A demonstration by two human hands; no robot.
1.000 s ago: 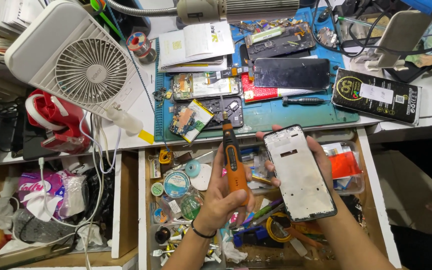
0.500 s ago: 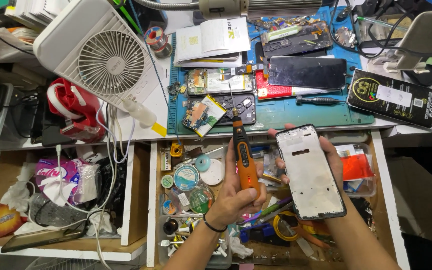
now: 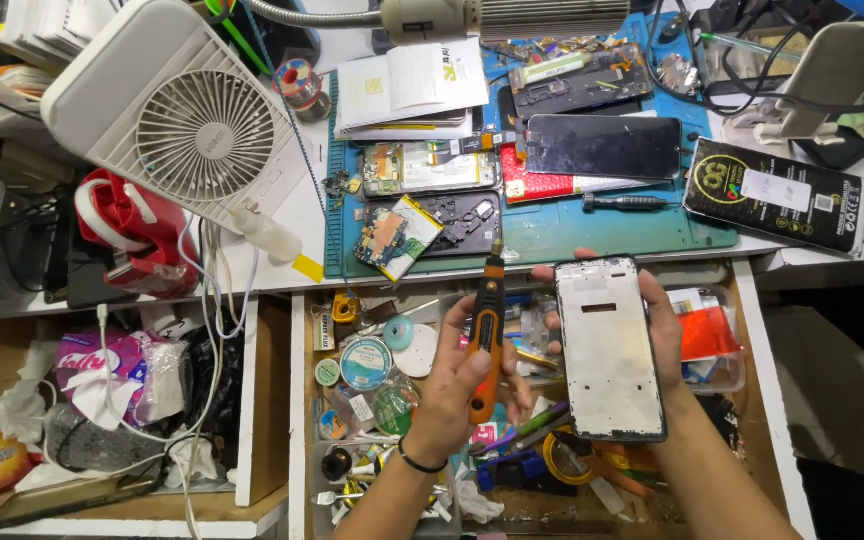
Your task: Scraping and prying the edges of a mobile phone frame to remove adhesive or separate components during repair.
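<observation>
Orange tool is gripped upright in the left hand; the right hand holds a phone frame just beside it. Both have stayed over the open drawer, barely shifted, the blue mat beyond.

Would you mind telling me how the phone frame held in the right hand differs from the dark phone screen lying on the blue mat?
The phone frame is pale grey with a dull, scuffed face; the phone screen is black and glossy. The frame is held upright lengthwise in the right hand over the open drawer, while the screen lies flat and sideways on the blue mat, untouched. Both are flat rectangles with rounded corners.
</observation>
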